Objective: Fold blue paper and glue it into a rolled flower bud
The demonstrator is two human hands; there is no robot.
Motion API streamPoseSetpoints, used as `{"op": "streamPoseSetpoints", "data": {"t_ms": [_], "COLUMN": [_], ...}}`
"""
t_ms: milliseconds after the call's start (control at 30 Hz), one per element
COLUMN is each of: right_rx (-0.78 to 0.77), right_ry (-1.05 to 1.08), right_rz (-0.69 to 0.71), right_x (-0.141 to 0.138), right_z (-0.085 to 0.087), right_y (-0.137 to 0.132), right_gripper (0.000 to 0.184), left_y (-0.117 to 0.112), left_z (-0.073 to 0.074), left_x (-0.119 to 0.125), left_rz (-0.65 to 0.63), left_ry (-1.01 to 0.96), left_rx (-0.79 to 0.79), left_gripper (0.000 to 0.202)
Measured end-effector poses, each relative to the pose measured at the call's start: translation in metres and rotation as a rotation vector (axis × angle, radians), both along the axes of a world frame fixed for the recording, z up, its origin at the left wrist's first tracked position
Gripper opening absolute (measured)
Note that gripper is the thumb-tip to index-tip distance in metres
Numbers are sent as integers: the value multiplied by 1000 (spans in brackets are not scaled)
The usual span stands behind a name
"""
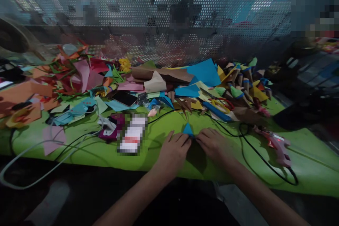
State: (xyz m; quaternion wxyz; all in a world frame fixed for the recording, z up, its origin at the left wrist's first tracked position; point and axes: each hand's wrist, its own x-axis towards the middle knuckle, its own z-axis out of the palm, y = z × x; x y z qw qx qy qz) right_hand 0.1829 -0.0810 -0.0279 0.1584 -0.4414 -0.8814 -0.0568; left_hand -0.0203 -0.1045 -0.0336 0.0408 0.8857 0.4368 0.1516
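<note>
— Where is the blue piece?

— Head view: the small blue paper triangle [188, 129] sits on the green worktop [312, 155] right in front of me, its tip pointing away. My left hand [173, 150] and right hand [214, 144] meet at its base, fingers bent and pinching it from both sides, probably to hold it steady.

— And around it?

— The glue gun [278, 144] lies near on my right, and its black cable [254, 148] loops past that hand. Paper cones [243, 81] are heaped behind, well apart, with paper scraps [79, 74] far left.
</note>
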Motion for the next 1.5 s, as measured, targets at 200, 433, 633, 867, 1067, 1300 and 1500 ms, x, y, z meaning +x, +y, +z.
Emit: {"op": "streamPoseSetpoints", "data": {"t_ms": [200, 433, 633, 867, 1067, 1300, 1500], "right_rx": [54, 57, -6, 51, 79, 57, 36], "right_ry": [-36, -31, 115, 58, -7, -37, -53], "right_rz": [-12, -36, -73, -56, -66, -98, -115], "right_x": [0, 4, 14, 5, 1, -1, -1], "right_z": [-6, -5, -5, -6, -4, -5, -3], "right_y": [0, 1, -4, -19, -21, -16, -9], "right_gripper": [18, 16, 22, 27, 26, 28, 26], "left_y": [2, 10, 15, 15, 15, 10, 15], "left_z": [2, 3, 0, 2, 0, 2, 1], "left_x": [2, 4, 4, 5, 0, -11, -9], "left_rz": [-10, 18, 19, 33, 39, 57, 30], "left_ry": [86, 78, 47, 53, 47, 82, 81], "left_rx": [4, 25, 61, 50, 10, 17, 7], "left_gripper": [35, 32, 32, 34, 39, 41, 41]}}
